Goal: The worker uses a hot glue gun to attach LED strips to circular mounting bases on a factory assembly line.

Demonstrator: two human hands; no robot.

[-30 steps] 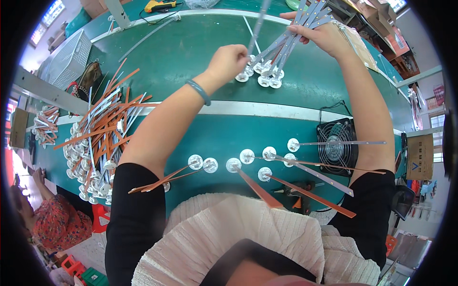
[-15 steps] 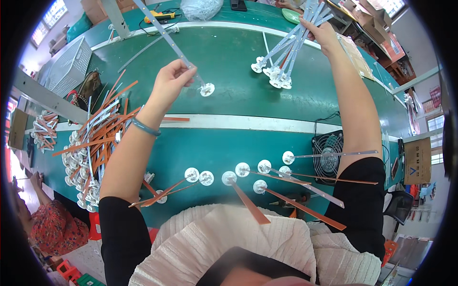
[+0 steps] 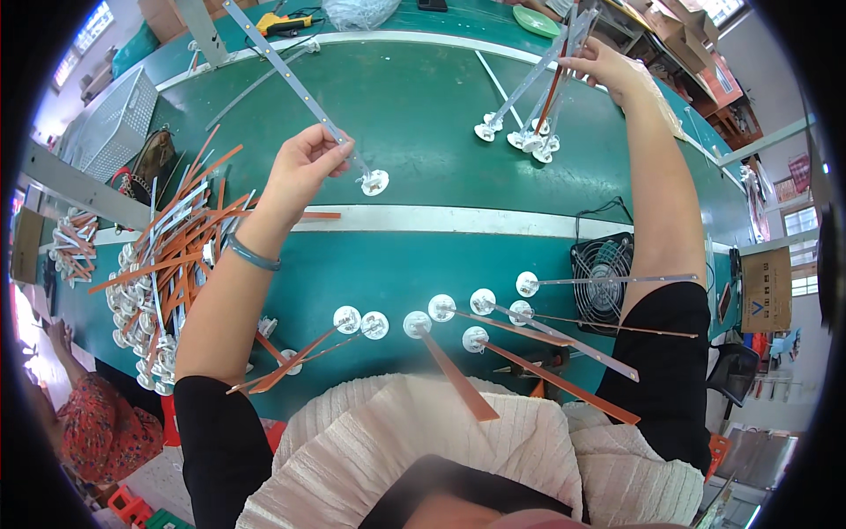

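Observation:
My left hand (image 3: 308,169) is closed, pinching a pale LED strip (image 3: 286,78) near its lower end. That strip leans up to the left, and its round white end piece (image 3: 374,182) is just below my fingers. At the far right, my right hand (image 3: 606,70) grips the upper part of a bunch of LED strips (image 3: 557,84). Their white end pieces (image 3: 529,141) hang downward over the green table, and one strip shows its orange-brown side. Close to my body lie several similar strips (image 3: 454,375), fanned out with round white ends (image 3: 417,324) facing away from me.
A heap of orange and white strips (image 3: 189,256) lies beside my left forearm. Behind it are a white perforated basket (image 3: 119,119) and a dark bag (image 3: 154,159). A black fan (image 3: 603,275) sits by my right forearm. A white rail (image 3: 432,220) crosses the green table (image 3: 397,97).
My right hand's bunch has swung more upright and spread slightly at its ends. My left hand, still holding its strip, has shifted a little left and down in view.

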